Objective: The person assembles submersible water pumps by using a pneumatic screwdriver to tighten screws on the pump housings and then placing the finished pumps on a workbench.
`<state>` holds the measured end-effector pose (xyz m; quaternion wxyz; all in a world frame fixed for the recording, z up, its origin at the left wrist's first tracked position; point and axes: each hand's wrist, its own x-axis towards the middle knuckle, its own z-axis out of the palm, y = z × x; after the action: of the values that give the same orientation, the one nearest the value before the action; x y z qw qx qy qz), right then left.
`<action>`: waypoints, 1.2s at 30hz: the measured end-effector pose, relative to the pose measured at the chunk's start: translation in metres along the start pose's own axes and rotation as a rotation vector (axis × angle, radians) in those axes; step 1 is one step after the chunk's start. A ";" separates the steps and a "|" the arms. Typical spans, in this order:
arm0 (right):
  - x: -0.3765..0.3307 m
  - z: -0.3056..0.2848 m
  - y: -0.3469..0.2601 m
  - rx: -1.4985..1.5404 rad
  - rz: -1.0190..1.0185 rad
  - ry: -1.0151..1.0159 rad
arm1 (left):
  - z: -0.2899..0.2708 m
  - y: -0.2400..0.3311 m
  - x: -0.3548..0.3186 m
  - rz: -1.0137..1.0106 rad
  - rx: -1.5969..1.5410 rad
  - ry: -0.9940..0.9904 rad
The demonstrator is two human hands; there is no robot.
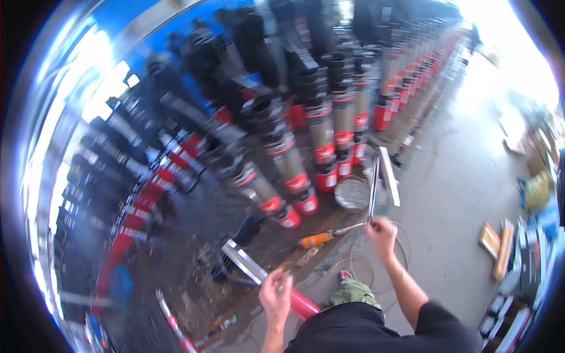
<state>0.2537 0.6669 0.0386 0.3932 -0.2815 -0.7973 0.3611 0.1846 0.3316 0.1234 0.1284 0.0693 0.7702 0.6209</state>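
My right hand is closed around the lower end of a thin, dark metal rod that points up and away from me. My left hand has its fingers curled in beside a tube with a silver upper part and a red lower part, which slants toward my body. What those left fingers pinch, if anything, is too blurred to make out. Between the hands, on the bench edge, lies an orange-handled tool. A round dish of small metallic pieces sits just beyond it.
Rows of upright black, silver and red cylinders stand along the wooden bench. A white strip rests past the rod. Looped thin cable trails on the grey floor. Boxes and packages are piled at the right.
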 end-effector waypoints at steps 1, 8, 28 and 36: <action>-0.034 0.001 -0.036 0.119 0.074 -0.168 | 0.008 0.023 0.006 -0.008 -0.058 -0.034; -0.118 0.022 -0.095 0.160 -0.197 -0.621 | 0.018 0.038 0.037 -0.061 -0.300 -0.029; -0.040 0.095 -0.158 0.622 0.291 -0.841 | 0.009 0.017 0.059 -0.113 -0.016 -0.092; -0.133 0.109 -0.094 0.151 0.467 -0.960 | -0.085 -0.068 0.185 0.462 1.581 -0.104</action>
<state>0.2188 0.4763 0.0106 -0.0872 -0.2257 -0.7754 0.5833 -0.0135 0.2859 0.0537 -0.0536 0.3246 0.9393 -0.0976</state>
